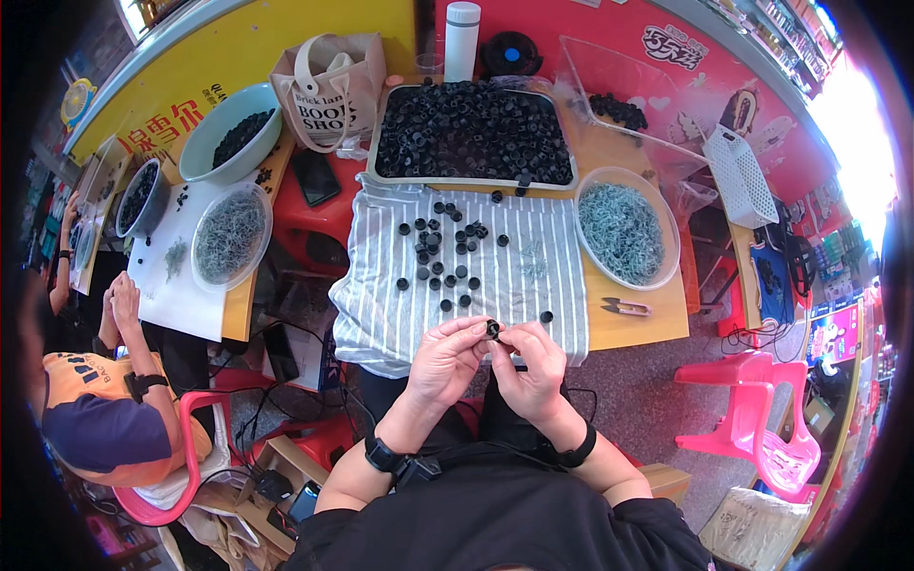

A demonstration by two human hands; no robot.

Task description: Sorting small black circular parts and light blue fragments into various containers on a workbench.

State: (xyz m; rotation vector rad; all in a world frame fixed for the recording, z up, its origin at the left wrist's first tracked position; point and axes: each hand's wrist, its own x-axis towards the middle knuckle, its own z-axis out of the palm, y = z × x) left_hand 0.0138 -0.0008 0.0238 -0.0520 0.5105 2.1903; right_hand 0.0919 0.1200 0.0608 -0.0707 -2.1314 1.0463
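A small black round cap (492, 328) is pinched in the fingertips of my left hand (443, 360), just over the near edge of a striped grey-and-white cloth (376, 328). My right hand (535, 369) meets it there, thumb and forefinger pressed together at the cap's side; whatever lies between them is too small to make out. Several loose black caps (433, 243) are scattered over the cloth, and one cap (546, 317) sits close to my right knuckles. A small pile of thin pale-green pieces (535, 262) rests on the cloth's right part.
Behind the cloth stands a tray (379, 157) heaped with black caps. A round tub (675, 252) of thin grey-green pieces is at right, with thread snips (626, 306) before it. A phone (315, 178) lies at left. Another person (114, 409) works at the left table.
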